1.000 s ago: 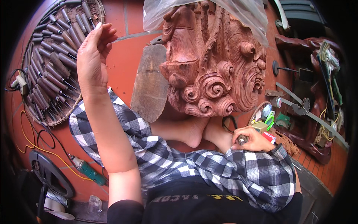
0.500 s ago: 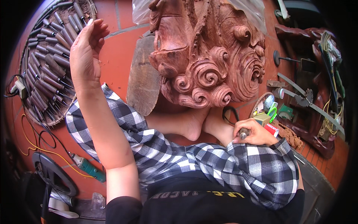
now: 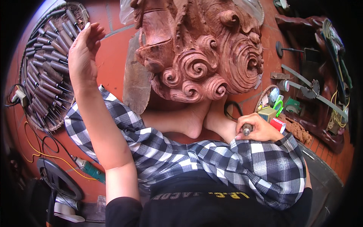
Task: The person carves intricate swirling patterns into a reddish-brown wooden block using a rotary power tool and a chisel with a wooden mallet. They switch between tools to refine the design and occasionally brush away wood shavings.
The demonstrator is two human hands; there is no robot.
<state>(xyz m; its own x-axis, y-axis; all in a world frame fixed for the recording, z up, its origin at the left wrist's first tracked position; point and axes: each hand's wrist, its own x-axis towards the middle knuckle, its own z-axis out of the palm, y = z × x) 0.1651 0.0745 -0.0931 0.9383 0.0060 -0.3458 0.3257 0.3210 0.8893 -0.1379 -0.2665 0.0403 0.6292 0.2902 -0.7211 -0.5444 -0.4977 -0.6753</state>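
Round-ended hand tool (image 3: 247,130), right of centre: right hand (image 3: 262,128) gripped it; looked light, rigid, best held round its barrel. Carved wooden sculpture (image 3: 198,68), upper centre: looked heavy. Left hand (image 3: 84,56), upper left: was empty, unclenched.

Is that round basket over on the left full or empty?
Full, or nearly so: dark-handled tools lie packed side by side across most of the basket, overlapping in places.
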